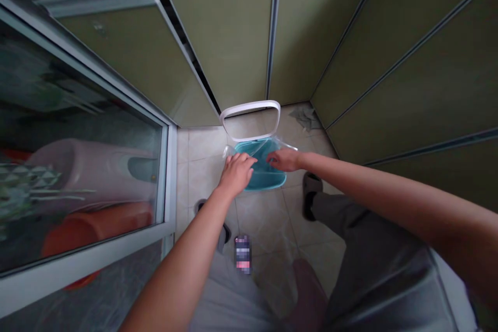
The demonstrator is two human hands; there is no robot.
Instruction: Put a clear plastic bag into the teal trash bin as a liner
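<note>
Our left hand (238, 170) spreads, our right hand (284, 159) curls, pinch unclear, at clear plastic (287, 144) on the teal bin (267, 186), mouth upward, long axis unclear; its white frame (251, 107) stands at the far edge, cabinets (229, 36) beyond, floor tiles (204, 174) leftward

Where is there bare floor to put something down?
The floor is bare between the door frame and the left of the blue bin, and nearer you, between the bin and the blurred-out thing. It's crowded at the bin: left hand, right hand, clear plastic and white frame.
</note>
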